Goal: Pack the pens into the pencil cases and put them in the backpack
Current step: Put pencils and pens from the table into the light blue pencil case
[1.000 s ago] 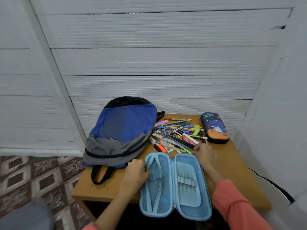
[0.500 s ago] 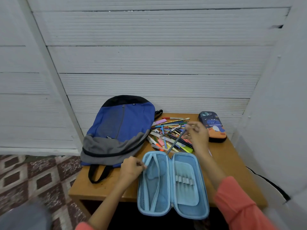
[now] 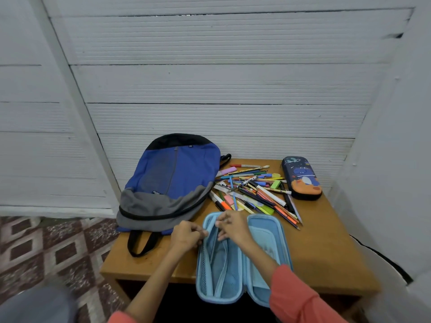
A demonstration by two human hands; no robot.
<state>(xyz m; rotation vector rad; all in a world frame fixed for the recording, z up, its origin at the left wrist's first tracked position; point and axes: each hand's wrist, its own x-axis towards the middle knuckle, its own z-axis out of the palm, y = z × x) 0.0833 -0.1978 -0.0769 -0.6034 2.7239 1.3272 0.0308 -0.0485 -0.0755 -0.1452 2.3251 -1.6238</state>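
Left hand (image 3: 186, 236): I pinch the case (image 3: 265, 231) rim.
Right hand (image 3: 231, 226): beside it; grip unclear.
Care: hold pocket (image 3: 224, 264) wide, pens (image 3: 254, 192) lengthwise.

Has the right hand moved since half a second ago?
Yes. The right hand has left the pen pile and come back toward the person and leftward, to the mesh pocket side of the open light blue pencil case.

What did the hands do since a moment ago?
The right hand picked a pen out of the pen pile, then came back to the mesh pocket of the light blue pencil case; the pen is hidden now. The left hand still pinches the pocket's edge. The backpack and dark blue pencil case stayed put.
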